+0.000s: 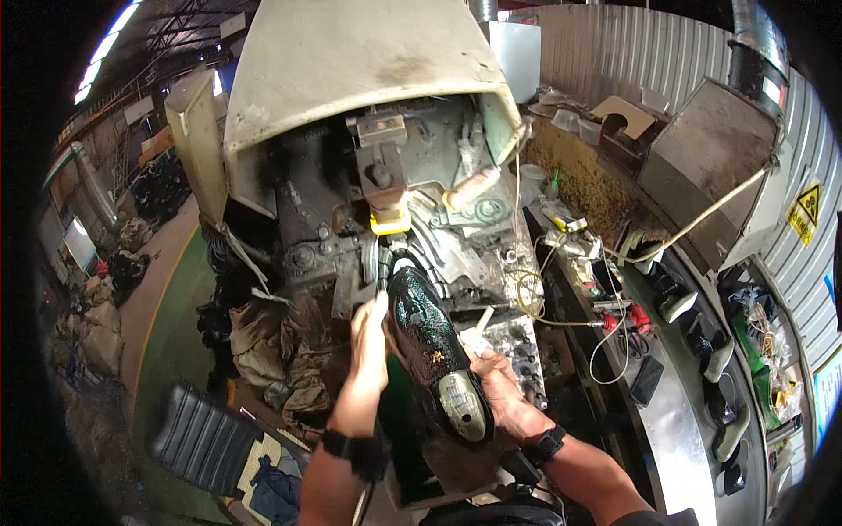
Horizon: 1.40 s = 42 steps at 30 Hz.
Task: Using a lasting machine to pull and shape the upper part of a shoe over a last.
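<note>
A shiny black, scaly-textured shoe [423, 329] lies on a last with its toe in among the curved metal parts of a lasting machine [481, 210]. The last's worn, pale top [461, 405] shows at the heel end nearest me. Along the shoe's left side, toward the toe, my left hand [368, 344] is closed with its fingertips against the edge; what lies under them is partly hidden. My right hand [500, 386] grips the right side near the heel. A pale strip or handle [478, 329] sticks up beside its fingers. A yellow-edged block [390, 221] hangs above the toe.
A big cream hood [368, 53] covers the machine. On the right, a metal bench [675, 438] carries a phone [647, 380], a red tool [627, 320] with hoses, and a row of several shoes [721, 386]. A black padded chair [203, 437] stands lower left, near crumpled cloth [294, 355].
</note>
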{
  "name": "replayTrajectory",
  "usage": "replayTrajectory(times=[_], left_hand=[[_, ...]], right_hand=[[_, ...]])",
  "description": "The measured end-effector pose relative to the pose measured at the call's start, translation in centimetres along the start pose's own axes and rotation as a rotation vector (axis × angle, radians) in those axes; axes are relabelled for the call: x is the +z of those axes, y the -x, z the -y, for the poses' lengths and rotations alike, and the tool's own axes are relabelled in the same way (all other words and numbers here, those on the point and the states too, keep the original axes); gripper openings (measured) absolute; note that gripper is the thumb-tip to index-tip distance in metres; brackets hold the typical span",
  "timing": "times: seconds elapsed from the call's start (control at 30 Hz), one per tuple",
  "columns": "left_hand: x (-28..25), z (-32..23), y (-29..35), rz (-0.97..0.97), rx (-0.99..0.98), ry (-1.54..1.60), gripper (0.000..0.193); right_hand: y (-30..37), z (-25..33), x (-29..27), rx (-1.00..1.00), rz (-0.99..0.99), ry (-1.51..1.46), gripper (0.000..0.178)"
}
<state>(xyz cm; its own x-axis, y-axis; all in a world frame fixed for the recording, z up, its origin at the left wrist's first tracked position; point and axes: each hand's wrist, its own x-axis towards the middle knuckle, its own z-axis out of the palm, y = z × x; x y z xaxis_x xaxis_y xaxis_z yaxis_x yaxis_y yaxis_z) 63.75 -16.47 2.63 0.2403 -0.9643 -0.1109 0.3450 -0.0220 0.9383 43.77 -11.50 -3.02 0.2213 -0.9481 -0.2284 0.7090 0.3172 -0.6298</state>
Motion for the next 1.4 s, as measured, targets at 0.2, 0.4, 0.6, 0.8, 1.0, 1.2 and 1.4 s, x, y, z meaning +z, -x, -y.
replayTrajectory(times=[0.2,0.4,0.6,0.8,1.0,1.2,1.4], left_hand=[[-1.7,4.3,2.8,0.193,-0.233,0.543,0.048],[-1.9,4.6,-1.7,-0.03,-0.283,0.408,0.044],[-1.2,7.2,-3.4,-0.248,-0.174,0.385,0.029],[0.7,12.5,-4.8,-0.518,0.043,0.335,0.037],[0.3,15.2,-5.9,-0.55,0.088,0.347,0.034],[-0.2,15.6,-6.0,-0.504,0.152,0.298,0.036],[0.2,15.1,-5.4,-0.543,0.033,0.432,0.034]], right_hand=[[-5.1,-0.7,2.1,-0.013,0.002,0.104,0.022],[-9.1,-0.8,2.6,0.028,-0.045,0.132,0.026],[-11.8,-0.4,1.2,0.041,-0.078,0.177,0.024],[-14.3,-1.9,-1.5,0.053,-0.024,0.161,0.026],[-15.4,-4.1,-3.7,-0.041,0.044,0.13,0.029],[-16.5,-5.1,-5.0,-0.092,0.101,0.121,0.024],[-15.3,-4.6,-5.2,0.069,0.13,0.006,0.025]])
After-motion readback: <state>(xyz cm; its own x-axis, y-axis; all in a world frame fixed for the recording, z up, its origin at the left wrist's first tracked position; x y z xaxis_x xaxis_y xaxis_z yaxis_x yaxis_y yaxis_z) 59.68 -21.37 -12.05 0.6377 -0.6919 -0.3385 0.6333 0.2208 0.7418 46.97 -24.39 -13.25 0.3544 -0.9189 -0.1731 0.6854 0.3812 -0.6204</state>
